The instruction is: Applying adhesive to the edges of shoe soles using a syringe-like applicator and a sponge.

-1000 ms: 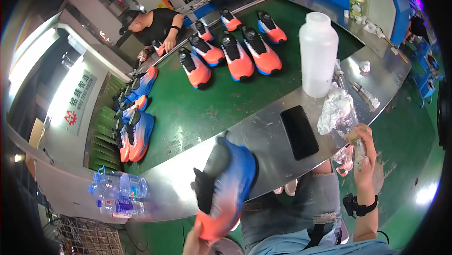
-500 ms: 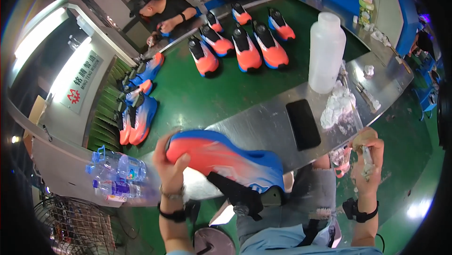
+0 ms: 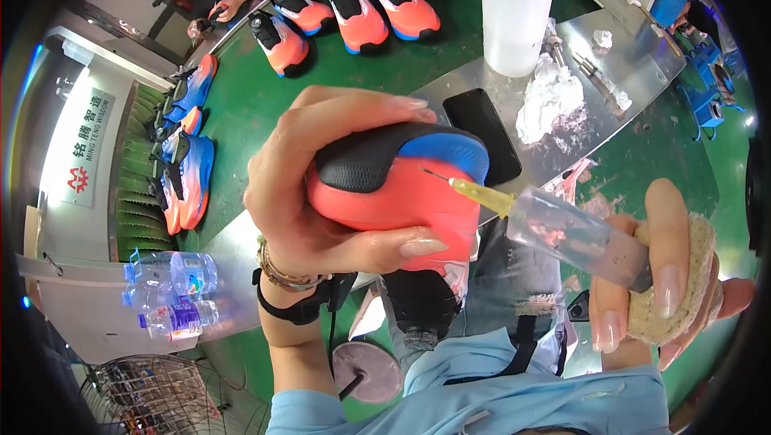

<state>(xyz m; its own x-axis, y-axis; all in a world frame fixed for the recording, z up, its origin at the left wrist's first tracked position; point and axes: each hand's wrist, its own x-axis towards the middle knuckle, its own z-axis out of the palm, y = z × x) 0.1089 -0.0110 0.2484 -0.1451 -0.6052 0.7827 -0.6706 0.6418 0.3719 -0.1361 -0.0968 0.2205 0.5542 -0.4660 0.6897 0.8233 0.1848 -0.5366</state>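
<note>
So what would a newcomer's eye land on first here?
Probably the coral-red shoe with black and blue patches, held up mid-picture in the left hand. Just right of it, the right hand holds a clear syringe, its yellow needle hub toward the shoe. Near the top, more coral shoes stand on a green surface.

Left fingers grip shoe, right fingers hold syringe

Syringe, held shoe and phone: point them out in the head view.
Syringe [image 3: 562,234]: head view, on the clear barrel.
Held shoe [image 3: 389,206]: head view, on the coral-coloured part.
Phone [image 3: 480,124]: head view, on its dark face, where the shoe leaves it in sight.
</note>
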